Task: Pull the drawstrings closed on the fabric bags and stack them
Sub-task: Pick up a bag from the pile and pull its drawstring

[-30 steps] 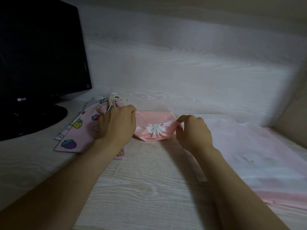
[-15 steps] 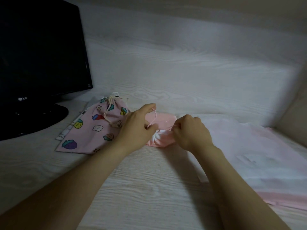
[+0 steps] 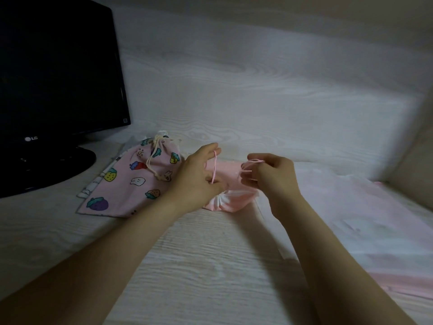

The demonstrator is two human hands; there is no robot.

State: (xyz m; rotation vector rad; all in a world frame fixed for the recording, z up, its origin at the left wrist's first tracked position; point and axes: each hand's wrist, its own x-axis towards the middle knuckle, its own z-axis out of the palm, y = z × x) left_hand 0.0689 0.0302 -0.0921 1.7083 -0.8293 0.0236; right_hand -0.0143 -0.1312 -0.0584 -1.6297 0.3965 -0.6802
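Pink, thin drawstring cord (image 3: 214, 166) ran taut from the raised forefinger of the left hand (image 3: 199, 178) down to its thumb, the fingers partly curled round it. The right hand (image 3: 273, 177) pinched the other end at its fingertips (image 3: 251, 158). Pulling opposite ways would, I judged, cinch the mouth. Between and below them the plain pink fabric bag (image 3: 230, 201) lay on the white wood-grain desk (image 3: 199, 254), its mouth gathered into pleats. Touching its left side lay the printed pink fruit-pattern bag (image 3: 131, 184), already drawn shut, probably the stack's base. Beyond stood a black monitor (image 3: 58, 78); rightward, pale pink cloth (image 3: 351, 219).
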